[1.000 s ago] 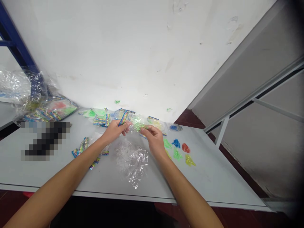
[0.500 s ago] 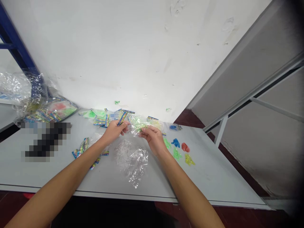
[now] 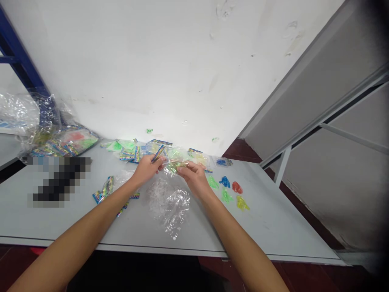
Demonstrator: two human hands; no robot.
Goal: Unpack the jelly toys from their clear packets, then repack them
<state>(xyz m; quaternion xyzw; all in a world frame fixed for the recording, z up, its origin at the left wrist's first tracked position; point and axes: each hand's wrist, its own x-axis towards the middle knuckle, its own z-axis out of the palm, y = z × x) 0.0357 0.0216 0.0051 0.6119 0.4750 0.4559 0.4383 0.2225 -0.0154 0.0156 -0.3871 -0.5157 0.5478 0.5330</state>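
Note:
Both of my hands grip one small clear packet [image 3: 172, 163] with a green toy inside and a colourful card header, held just above the grey table [image 3: 273, 227]. My left hand [image 3: 146, 168] pinches the header end; my right hand [image 3: 192, 177] pinches the other end with closed fingers. Loose jelly toys lie to the right of my right hand: a blue one [image 3: 225, 181], a red one [image 3: 237, 187], green ones [image 3: 226, 196] and a yellow one [image 3: 242, 202].
Crumpled clear wrappers [image 3: 169, 204] lie in front of my hands. More packets [image 3: 127, 151] sit against the white wall, others [image 3: 104, 190] near my left forearm. A large plastic bag of packets [image 3: 60, 142] is at the left. A grey metal frame [image 3: 322, 125] stands right.
My right hand has drawn a little left and toward my left hand, and the packet between them has shifted slightly. The view has barely moved.

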